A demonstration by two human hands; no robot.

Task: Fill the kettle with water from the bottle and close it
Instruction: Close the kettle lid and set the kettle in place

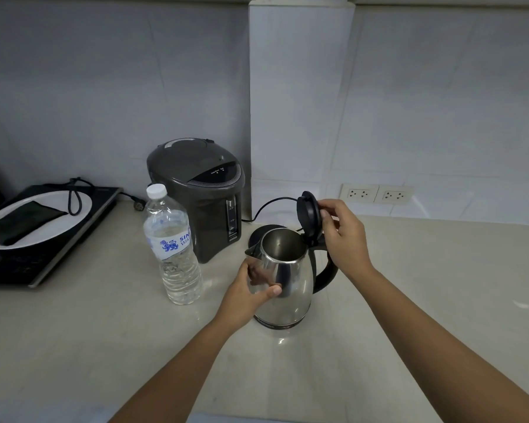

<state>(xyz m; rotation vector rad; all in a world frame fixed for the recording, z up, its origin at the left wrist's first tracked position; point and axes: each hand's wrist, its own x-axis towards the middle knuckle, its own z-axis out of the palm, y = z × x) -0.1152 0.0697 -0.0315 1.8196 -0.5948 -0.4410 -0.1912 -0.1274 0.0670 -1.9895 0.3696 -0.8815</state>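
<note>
Kettle [283, 279] of shiny steel stands upright in the middle of the pale desk [89, 346], its mouth uncovered and its spout pointing left. My left hand [248, 296] is curled around the kettle's left side, thumb pressed across the near face of the metal. My right hand [344, 236] reaches over the black handle [326, 274] on the right, fingertips pinching the rim of the black lid [308, 213], which is swung up on its hinge and stands nearly vertical. Just left of the kettle stands the clear water bottle [171, 245], upright, white cap on, holding water. Behind the bottle, against the wall, sits a dark grey water boiler [196, 190]. At the far left lies a black hotplate [43, 236] with a white plate [28, 221] on it. Two wall sockets [376, 193] sit on the far right wall.
</note>
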